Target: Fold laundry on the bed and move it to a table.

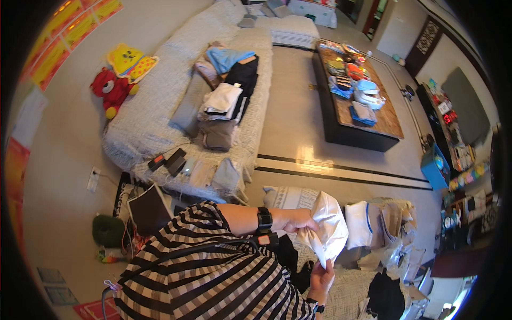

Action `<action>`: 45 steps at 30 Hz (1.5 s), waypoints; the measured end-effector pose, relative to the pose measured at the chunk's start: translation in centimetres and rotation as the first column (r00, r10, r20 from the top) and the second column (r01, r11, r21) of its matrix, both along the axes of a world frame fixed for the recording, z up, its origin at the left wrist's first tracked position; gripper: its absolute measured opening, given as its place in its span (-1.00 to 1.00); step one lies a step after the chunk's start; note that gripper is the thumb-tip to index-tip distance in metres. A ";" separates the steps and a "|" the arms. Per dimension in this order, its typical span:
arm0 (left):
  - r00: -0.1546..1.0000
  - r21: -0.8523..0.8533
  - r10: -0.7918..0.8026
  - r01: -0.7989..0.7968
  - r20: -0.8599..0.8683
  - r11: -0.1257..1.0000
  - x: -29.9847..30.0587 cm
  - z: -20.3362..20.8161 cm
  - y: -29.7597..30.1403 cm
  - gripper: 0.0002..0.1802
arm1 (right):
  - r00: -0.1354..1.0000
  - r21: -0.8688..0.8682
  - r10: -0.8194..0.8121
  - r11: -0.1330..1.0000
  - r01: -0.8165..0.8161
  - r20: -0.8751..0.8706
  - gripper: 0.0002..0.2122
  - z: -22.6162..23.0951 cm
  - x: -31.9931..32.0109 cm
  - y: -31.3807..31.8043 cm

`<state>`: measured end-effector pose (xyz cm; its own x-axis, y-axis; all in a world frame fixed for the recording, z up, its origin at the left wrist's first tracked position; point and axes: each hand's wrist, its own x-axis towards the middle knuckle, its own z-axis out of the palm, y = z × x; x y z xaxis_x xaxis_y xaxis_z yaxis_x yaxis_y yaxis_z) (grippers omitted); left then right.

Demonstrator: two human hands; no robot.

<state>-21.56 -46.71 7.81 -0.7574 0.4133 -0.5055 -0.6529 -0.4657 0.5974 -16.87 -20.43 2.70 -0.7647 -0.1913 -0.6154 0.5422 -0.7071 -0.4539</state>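
Note:
A white cloth garment [329, 224] hangs bunched between my two hands; its exact kind does not show. My left hand [301, 220], below a black wristband, has its fingers closed on the gathered upper part. Lower down, my right hand [321, 277] pinches an edge of the same cloth. Just beyond the garment lie folded clothes, a white piece [358, 225] beside brown and beige ones [380, 226]. Dark clothing [288, 253] lies close to my body, and a black garment [385, 298] is spread on the light woven cover [344, 298] to the right.
A long covered sofa [160, 112] carries a stack of folded clothes [221, 98]. Across the floor stands a low wooden table [386, 120] with folded clothes and caps on it. A patterned cushion [290, 197] sits behind the white garment. A blue bin [434, 166] is at the right.

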 end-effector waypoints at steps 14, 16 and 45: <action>0.922 0.060 0.382 -0.385 0.056 0.921 3.9 -4.0 -13.5 -0.65 | 0.975 0.275 0.216 0.935 -0.222 0.053 -0.73 -3.9 1.7 2.5; 0.894 0.083 0.442 -0.447 0.066 0.891 4.0 -4.6 -16.8 -0.66 | 0.981 0.385 0.154 0.903 -0.190 0.122 -0.80 -4.4 3.8 5.3; 0.271 -0.294 0.960 -0.925 -0.070 0.239 26.5 -0.6 -44.4 -0.66 | -0.001 0.358 0.997 -0.030 -0.933 0.081 -0.57 -9.0 -7.8 -33.4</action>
